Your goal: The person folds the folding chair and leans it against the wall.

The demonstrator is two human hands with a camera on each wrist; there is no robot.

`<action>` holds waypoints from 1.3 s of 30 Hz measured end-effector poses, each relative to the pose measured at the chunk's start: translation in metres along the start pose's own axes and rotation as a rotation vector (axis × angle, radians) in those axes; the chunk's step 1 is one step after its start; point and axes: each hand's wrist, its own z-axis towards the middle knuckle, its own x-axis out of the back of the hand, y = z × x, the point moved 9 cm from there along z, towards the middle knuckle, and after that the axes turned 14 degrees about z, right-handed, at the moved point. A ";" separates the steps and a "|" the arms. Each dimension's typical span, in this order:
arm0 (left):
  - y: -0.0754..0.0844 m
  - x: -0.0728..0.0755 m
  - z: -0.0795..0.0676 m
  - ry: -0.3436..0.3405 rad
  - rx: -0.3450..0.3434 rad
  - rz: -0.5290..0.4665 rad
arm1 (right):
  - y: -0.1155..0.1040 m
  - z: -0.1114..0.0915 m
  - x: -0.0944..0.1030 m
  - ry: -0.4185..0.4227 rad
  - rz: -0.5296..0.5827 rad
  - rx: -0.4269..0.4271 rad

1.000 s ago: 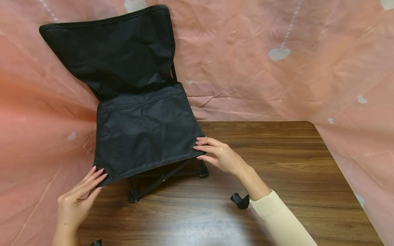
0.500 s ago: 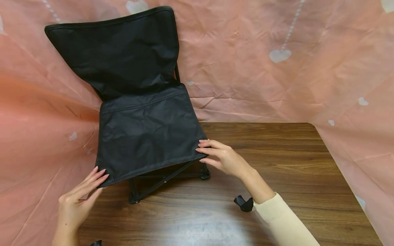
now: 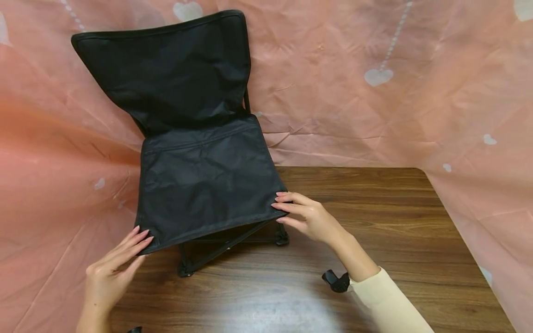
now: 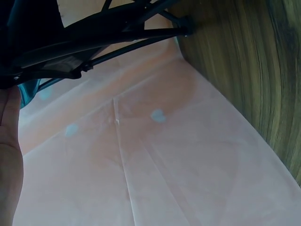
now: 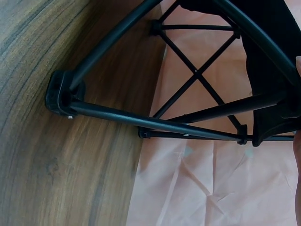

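Note:
A black folding chair (image 3: 208,180) stands unfolded, its fabric seat and backrest spread over a thin frame. At the seat's front left corner my left hand (image 3: 114,270) grips the cloth, fingers on top and thumb beneath. My right hand (image 3: 308,215) pinches the front right corner in the same way. Below the seat, the right wrist view shows crossed dark tubes (image 5: 195,75) and a plastic foot (image 5: 65,93) on the wood. In the left wrist view the frame (image 4: 127,35) crosses the top, and only part of the left hand (image 4: 8,155) shows at the edge.
The chair stands on a brown wood-grain surface (image 3: 399,231) with a rounded far right corner. Pink cloth with pale hearts (image 3: 325,92) hangs behind and along both sides, close to the chair's left side. A black wrist mount (image 3: 336,280) sits by the right sleeve.
The chair and both hands have shifted slightly to the right in the head view. Both hands keep their hold on the seat corners.

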 end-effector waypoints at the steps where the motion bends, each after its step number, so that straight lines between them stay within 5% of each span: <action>1: 0.000 -0.001 -0.001 -0.007 0.002 0.002 | 0.000 -0.002 0.001 0.009 0.006 -0.001; 14: 0.008 -0.015 -0.001 -0.047 -0.019 -0.041 | -0.010 -0.018 0.019 0.092 0.013 0.088; 39: 0.034 -0.032 0.012 -0.053 -0.089 -0.127 | -0.009 -0.042 0.043 0.160 0.043 0.036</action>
